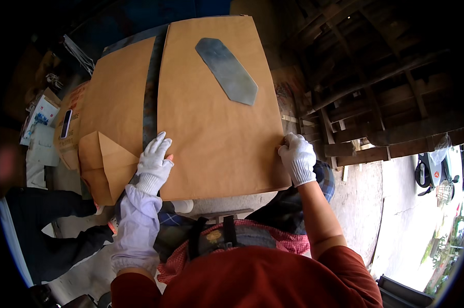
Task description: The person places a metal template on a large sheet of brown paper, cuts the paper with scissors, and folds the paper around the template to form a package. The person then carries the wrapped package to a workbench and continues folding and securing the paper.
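Observation:
A large brown paper stack (216,149) lies in front of me, its near edge toward my body. My left hand (155,160), in a white knit glove with bare fingertips, rests at its near left edge with the fingers stretched out and the thumb by the paper's side. At the near right edge my right hand (298,158), gloved the same way, has its fingers curled against the paper's border. Toward the far end, a flat grey six-sided plate (227,72) with angled ends lies slantwise on the paper, apart from both hands.
Left of a dark gap is another brown paper stack (119,77), with a folded brown paper piece (106,164) at its near end. A phone (66,124) lies farther left. A person in dark trousers (62,215) is at the left. Wooden racking (365,92) stands right; a scooter (432,172) is outside.

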`<move>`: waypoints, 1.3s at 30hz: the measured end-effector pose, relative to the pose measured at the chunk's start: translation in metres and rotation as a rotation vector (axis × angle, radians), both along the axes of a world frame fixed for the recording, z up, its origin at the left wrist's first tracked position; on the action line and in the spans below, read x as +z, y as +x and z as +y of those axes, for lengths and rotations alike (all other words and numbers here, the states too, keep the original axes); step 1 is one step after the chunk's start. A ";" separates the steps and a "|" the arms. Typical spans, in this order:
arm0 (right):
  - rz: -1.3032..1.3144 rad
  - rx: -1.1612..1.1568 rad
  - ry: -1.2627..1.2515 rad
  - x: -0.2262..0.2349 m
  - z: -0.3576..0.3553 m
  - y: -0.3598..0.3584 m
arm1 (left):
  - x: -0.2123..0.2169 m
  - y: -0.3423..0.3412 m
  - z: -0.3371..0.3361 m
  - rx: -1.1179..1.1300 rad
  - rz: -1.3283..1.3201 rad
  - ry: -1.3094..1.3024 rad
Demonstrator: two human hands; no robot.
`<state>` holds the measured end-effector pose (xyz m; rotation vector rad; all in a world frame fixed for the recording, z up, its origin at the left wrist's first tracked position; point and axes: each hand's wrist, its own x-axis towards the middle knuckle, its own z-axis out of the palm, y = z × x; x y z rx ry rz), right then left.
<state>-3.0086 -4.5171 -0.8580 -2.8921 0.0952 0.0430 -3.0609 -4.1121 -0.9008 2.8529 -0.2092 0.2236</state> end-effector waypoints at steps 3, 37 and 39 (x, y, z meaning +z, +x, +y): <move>0.013 -0.017 -0.035 -0.003 -0.001 0.005 | 0.001 0.002 -0.003 -0.001 -0.013 -0.002; 0.288 -0.151 1.165 -0.027 -0.046 0.022 | -0.009 0.000 -0.001 0.057 0.006 0.005; 0.280 -0.137 1.160 -0.027 -0.043 0.024 | -0.008 -0.001 0.001 0.064 -0.001 -0.002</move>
